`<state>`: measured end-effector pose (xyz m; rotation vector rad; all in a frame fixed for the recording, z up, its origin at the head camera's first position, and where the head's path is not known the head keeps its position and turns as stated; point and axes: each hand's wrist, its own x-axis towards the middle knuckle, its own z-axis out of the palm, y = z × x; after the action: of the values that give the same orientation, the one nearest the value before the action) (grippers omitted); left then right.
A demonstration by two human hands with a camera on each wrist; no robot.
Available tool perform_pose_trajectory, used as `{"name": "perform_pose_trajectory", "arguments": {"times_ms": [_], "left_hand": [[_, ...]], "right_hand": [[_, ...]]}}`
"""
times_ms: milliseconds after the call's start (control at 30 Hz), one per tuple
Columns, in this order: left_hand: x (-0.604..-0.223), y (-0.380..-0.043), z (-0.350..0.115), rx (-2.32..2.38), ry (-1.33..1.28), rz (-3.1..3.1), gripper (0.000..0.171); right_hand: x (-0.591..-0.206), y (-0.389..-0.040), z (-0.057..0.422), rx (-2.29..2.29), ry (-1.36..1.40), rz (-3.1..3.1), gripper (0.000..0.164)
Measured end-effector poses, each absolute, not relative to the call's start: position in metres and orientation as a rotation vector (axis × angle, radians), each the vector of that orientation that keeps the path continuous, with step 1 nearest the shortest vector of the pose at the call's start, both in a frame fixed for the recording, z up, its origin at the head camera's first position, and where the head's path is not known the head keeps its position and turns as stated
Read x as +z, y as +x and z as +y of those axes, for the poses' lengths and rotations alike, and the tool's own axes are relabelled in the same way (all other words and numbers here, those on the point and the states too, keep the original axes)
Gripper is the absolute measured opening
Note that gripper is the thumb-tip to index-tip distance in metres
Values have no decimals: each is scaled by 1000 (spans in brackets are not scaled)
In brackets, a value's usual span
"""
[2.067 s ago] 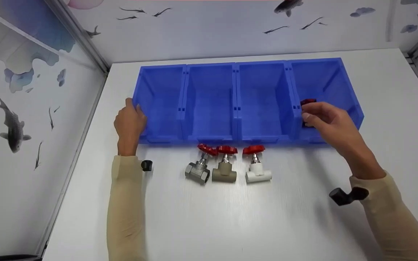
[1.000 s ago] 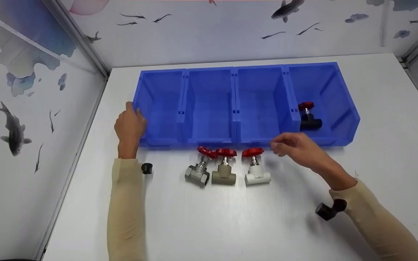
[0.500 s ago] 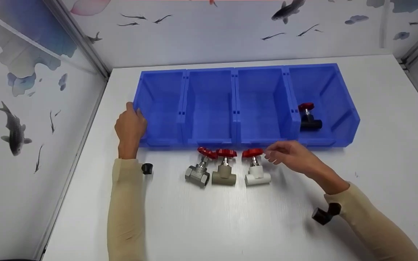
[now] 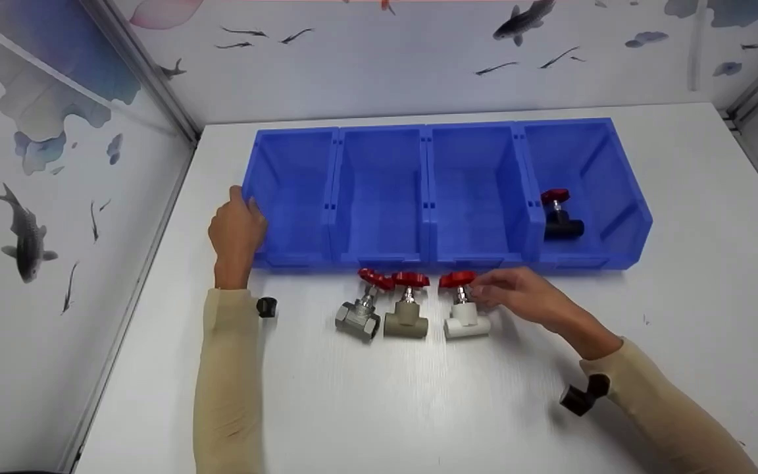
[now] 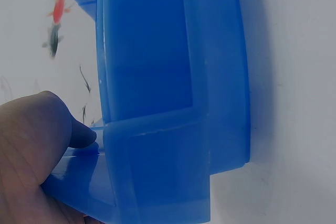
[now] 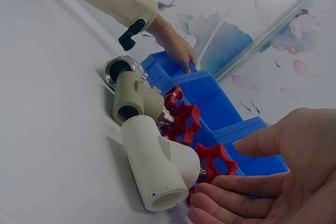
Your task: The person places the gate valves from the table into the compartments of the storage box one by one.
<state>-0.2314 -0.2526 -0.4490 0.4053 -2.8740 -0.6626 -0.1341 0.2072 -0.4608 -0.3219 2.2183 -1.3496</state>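
My left hand grips the left side wall of the leftmost blue bin; in the left wrist view the thumb hooks over its rim. My right hand is beside the white valve, fingertips close to its red handwheel. In the right wrist view the thumb stands apart from the extended fingers; whether they touch the handwheel, I cannot tell. Left of the white valve lie a beige valve and a silver metal valve, both red-wheeled. A black valve lies in the rightmost bin.
The blue bins stand joined in a row towards the back of the white table. Behind them rises a panel with painted fish, and another panel borders the left side.
My right hand let go of the black valve in the rightmost bin, then moved left and towards me to the white valve. My left hand has stayed on the bin.
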Motion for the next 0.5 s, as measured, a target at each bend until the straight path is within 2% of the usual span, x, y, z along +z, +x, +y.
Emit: {"name": "perform_pose_trajectory", "arguments": {"times_ms": [500], "left_hand": [[-450,-231,-252,-651,380,-2845,42]], "right_hand": [[-468,-130,204,-1367,-290,2151,42]]}}
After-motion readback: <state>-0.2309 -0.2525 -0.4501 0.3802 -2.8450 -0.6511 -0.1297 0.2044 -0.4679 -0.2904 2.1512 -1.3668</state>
